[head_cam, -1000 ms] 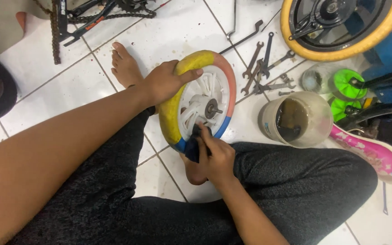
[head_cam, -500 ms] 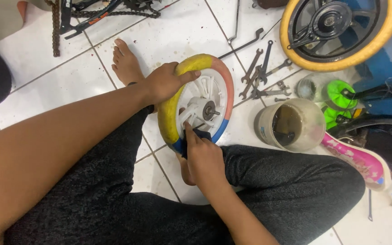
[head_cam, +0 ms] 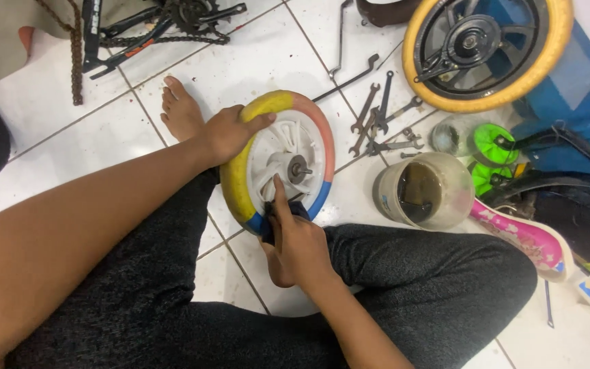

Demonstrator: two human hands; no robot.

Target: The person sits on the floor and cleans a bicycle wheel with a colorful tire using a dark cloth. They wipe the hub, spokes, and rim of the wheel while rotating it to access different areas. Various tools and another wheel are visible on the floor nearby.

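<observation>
A small wheel (head_cam: pixel 250 147) with a white plastic hub and a yellow, pink and blue tyre lies on the tiled floor between my legs. My left hand (head_cam: pixel 230 133) grips its upper left rim. My right hand (head_cam: pixel 295 242) is at the wheel's lower edge, closed on a dark cloth (head_cam: pixel 268 222), with the forefinger stretched onto the white spokes near the metal axle (head_cam: pixel 300 168).
Several wrenches (head_cam: pixel 380 119) lie on the tiles right of the wheel. A plastic tub of dark liquid (head_cam: pixel 421 191) stands beside my right knee. A larger yellow-tyred wheel (head_cam: pixel 486 48) is at the top right, a chain and crank (head_cam: pixel 165 24) at the top left.
My right hand has slid up from the wheel's lower rim, and its forefinger now reaches onto the spokes. My left hand stays on the rim.
</observation>
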